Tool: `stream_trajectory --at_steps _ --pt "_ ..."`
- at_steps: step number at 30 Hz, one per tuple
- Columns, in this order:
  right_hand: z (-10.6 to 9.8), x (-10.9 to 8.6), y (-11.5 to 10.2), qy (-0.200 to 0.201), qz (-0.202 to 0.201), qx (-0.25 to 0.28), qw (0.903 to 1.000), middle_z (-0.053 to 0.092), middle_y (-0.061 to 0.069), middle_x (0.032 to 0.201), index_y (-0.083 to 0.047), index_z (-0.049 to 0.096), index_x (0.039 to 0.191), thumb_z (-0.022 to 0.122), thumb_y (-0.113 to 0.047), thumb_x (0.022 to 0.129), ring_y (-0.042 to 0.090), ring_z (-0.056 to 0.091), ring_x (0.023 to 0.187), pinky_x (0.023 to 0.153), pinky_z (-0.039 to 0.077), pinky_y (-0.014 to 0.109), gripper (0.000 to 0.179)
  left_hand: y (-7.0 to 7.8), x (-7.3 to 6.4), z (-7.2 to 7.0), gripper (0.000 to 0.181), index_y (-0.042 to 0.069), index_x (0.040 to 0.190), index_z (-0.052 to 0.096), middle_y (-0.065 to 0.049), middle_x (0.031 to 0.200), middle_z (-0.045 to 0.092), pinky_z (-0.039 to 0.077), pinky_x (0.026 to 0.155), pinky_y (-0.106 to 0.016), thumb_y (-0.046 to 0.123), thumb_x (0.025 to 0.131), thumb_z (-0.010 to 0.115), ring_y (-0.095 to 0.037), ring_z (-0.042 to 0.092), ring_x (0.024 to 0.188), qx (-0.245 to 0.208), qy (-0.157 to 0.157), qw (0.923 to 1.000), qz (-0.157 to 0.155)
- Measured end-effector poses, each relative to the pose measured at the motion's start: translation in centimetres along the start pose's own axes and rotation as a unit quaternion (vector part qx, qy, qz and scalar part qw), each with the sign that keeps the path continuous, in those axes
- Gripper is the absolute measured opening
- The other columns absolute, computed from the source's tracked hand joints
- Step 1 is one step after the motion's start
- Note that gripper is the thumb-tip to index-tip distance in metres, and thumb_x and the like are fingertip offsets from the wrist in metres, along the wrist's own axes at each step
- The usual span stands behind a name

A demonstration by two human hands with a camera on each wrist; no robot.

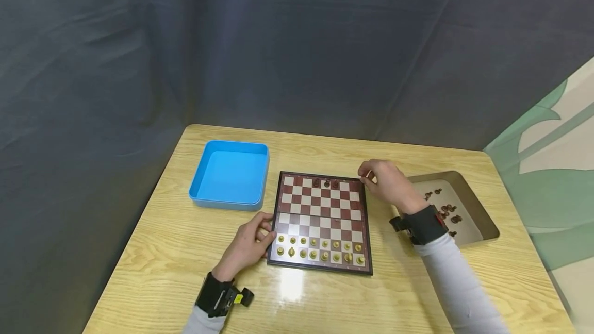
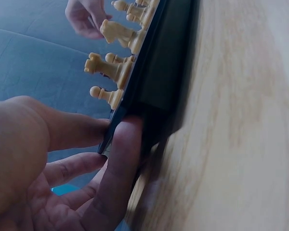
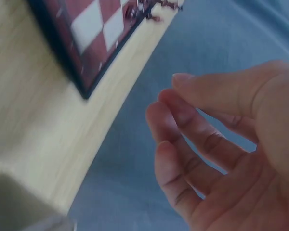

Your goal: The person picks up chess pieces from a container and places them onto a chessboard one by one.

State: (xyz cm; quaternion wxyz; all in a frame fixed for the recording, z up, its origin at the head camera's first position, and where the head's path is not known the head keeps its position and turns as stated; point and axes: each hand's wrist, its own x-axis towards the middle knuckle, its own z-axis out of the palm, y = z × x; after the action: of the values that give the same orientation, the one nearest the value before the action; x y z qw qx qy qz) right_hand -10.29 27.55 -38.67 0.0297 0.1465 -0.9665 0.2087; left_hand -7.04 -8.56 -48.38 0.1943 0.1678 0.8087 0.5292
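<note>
A chessboard (image 1: 320, 219) lies on the table with a row of pale pawns and a row of larger pale pieces along its near side. Three dark pieces (image 1: 327, 183) stand on its far row. At the board's left edge, my left hand (image 1: 250, 239) grips the rim between thumb and fingers. Pale chessmen (image 2: 106, 67) rise beside those fingers in the left wrist view. Beyond the board's far right corner hovers my right hand (image 1: 384, 181). Its fingers are loosely bent, and nothing shows between thumb and fingertips (image 3: 183, 79) in the right wrist view.
To the right sits a brownish tray (image 1: 478, 220) with several dark chess pieces (image 1: 446, 209) lying in it, partly behind the right forearm. A blue tray (image 1: 229, 174) with nothing in it stands at the back left. Dark cloth (image 1: 301, 55) hangs behind the table.
</note>
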Motion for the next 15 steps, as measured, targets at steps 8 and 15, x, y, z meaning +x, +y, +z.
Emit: stream_trajectory --at_steps 8,15 --pt "-2.6 -2.8 2.8 0.028 0.038 -0.019 0.9987 0.057 0.001 0.080 -0.013 0.059 0.087 0.061 -0.004 0.077 0.011 0.052 0.068 0.055 0.046 0.026 0.013 0.0 -0.1 0.0 0.040 0.015 0.122 0.041 -0.003 0.092 0.050 0.050 0.043 -0.026 0.014 0.085 0.056 -0.016 0.057 0.061 -0.003 0.004 1.0000 -0.005" --pt "-4.0 -5.4 4.8 0.011 0.067 -0.050 0.9965 0.057 0.003 0.078 -0.009 0.062 0.088 0.061 -0.004 0.078 0.013 0.053 0.067 0.051 0.043 0.027 0.012 -0.1 -0.1 0.0 0.040 0.016 0.122 0.042 -0.002 0.092 0.050 0.050 0.043 -0.026 0.015 0.085 0.056 -0.015 0.057 0.062 -0.002 0.003 1.0000 -0.007"
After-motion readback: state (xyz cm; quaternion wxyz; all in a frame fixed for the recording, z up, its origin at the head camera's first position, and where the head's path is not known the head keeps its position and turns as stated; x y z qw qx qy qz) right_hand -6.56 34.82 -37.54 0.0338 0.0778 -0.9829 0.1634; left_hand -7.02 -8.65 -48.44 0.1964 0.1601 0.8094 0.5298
